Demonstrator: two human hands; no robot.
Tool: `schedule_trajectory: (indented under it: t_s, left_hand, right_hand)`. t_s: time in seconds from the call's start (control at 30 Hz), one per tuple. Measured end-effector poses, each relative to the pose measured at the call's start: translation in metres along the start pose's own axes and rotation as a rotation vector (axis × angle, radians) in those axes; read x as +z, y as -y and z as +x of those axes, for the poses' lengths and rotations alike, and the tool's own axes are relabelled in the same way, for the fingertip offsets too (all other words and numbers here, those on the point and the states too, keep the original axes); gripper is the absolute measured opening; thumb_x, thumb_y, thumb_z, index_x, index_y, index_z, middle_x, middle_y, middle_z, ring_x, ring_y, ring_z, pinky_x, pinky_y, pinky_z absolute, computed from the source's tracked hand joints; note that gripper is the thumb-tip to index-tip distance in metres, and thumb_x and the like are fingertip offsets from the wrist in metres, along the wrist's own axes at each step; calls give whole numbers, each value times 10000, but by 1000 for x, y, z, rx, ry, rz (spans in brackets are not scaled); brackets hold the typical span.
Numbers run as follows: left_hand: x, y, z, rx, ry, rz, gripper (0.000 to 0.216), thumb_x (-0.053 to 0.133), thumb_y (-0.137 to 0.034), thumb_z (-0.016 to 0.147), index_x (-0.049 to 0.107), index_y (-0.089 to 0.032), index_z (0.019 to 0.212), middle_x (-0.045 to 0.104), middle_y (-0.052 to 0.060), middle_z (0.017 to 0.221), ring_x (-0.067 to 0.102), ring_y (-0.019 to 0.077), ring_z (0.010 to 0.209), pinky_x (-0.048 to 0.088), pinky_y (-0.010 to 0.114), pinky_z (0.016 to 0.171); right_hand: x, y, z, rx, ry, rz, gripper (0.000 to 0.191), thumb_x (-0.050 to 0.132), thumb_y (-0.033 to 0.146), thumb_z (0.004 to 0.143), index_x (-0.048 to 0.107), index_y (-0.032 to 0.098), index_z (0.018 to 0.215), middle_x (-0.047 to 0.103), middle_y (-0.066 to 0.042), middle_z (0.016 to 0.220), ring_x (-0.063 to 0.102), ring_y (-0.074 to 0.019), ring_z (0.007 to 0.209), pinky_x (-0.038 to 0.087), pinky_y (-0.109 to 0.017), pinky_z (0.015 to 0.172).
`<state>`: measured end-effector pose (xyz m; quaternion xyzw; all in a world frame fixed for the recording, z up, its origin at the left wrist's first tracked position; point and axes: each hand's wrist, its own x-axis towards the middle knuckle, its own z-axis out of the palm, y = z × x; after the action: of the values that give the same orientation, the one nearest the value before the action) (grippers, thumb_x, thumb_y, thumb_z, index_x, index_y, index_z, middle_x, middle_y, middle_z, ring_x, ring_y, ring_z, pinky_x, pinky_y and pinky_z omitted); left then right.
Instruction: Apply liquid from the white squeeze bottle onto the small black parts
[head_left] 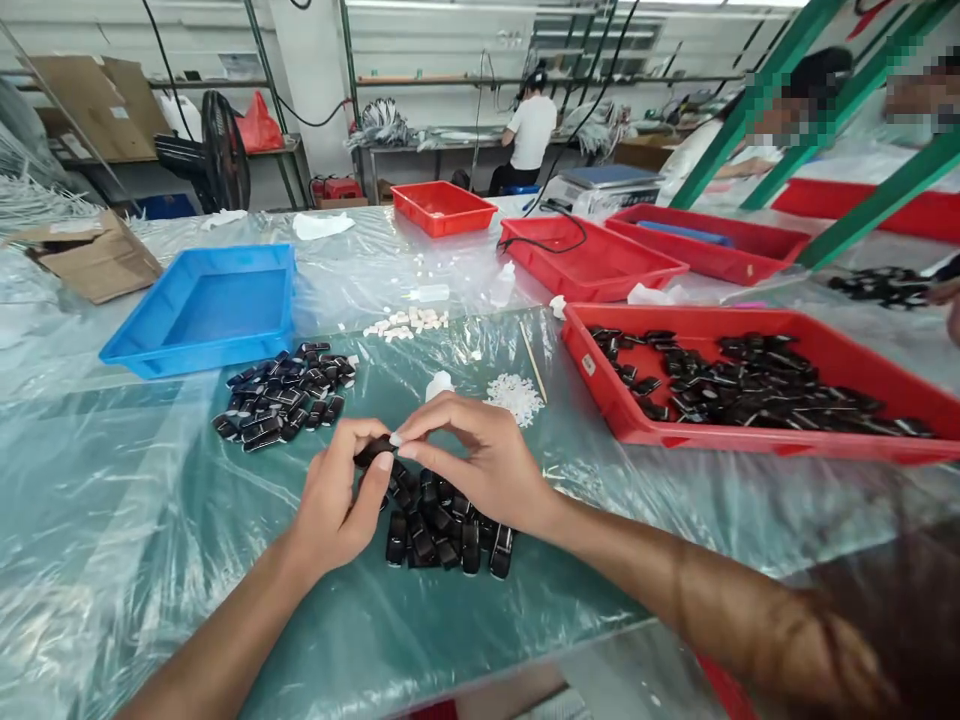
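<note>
The left hand [335, 500] and right hand [480, 455] are pinching one small glossy black plastic piece [373, 450] between their fingers, lifted above the heap of black pieces [442, 525] on the plastic-covered desk [150, 520], keeping spares close underneath.

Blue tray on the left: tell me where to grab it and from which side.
Grip the blue tray by the raised rim on its near long edge, coming from the front. That rim faces the person, nothing lies inside, and the black pieces lie clear of its left half, so take it there.
</note>
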<state>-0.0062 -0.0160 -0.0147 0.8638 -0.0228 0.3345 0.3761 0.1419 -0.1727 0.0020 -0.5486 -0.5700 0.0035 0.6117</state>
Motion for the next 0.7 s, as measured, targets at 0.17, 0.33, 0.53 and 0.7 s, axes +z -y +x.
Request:
schedule_trajectory:
  t_s: [0.17,0.33,0.53,0.7]
  left_hand:
    - [3,2,-11,-136,47,-98,45,537,-386,1196,542,-342,1202,453,-85,729,454,153,528,367,334,520]
    - [11,-2,-18,-177,20,-224,81,536,-422,1208,582,-358,1227,445,-86,695,429,161,507,366,336,491]
    - [20,-9,-22,-133,-121,-369,65,599,-353,1191,649,-321,1218,469,-91,710,397,122,508,334,297,494]
    - [21,-11,-22,-163,-144,-385,35,632,-315,1179,659,-303,1196,466,-92,707,398,116,533,348,278,510]
  right_hand:
    - [3,-4,-5,19,-30,40,82,851,239,1048,816,313,1049,851,21,998,824,-158,923,709,-325,828]
    - [12,-3,-15,54,-91,89,59,838,265,1064,813,310,1035,837,0,1047,821,-167,943,717,-357,853]
    - [20,0,-22,42,-117,223,86,833,212,1066,821,296,1081,823,-12,1087,813,-155,1006,695,-338,890]
    - [16,3,-16,88,-84,268,68,815,239,1083,831,300,1061,816,-13,1081,800,-155,1007,689,-341,901]
